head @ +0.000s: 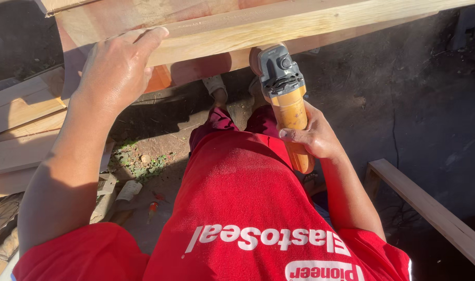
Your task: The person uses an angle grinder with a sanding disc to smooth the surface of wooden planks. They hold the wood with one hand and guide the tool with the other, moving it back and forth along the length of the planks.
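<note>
left hand [115, 67] presses flat on the wooden plank [300, 23]; right hand [313, 136] grasps the orange grinder [287, 99].

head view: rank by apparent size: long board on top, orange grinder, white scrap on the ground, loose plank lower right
1. long board
2. loose plank
3. orange grinder; it is nearer the camera, so its place against the plank is unsure
4. white scrap

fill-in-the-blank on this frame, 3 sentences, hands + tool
1. The right hand grips an angle grinder whose body is ____ in colour.
2. The left hand rests on a long ____ beam.
3. The grinder's head touches the beam's ____ side.

Missing words: orange; wooden; under
</note>
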